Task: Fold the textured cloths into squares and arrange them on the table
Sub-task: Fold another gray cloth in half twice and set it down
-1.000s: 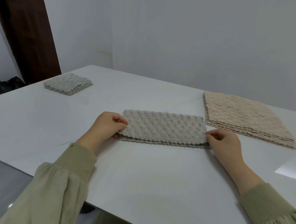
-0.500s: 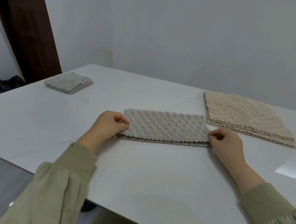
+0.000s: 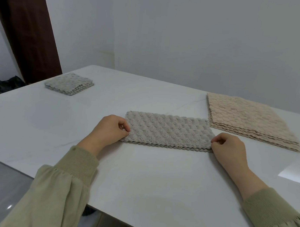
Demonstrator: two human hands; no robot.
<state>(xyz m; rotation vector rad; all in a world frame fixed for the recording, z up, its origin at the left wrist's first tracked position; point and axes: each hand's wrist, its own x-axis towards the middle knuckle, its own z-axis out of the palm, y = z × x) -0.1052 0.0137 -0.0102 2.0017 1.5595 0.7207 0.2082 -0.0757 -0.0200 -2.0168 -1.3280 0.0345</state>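
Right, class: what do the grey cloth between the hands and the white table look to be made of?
Grey half-folded rectangular cloth: looks like soft woven or knitted fabric, matt, with raised bumps and scalloped edges. White table: probably polished stone or a stone-look top, glossy, with faint veins and window glare.

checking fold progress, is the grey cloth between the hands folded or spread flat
Folded once: the grey cloth is a long rectangle with two scalloped edges stacked along its near side.
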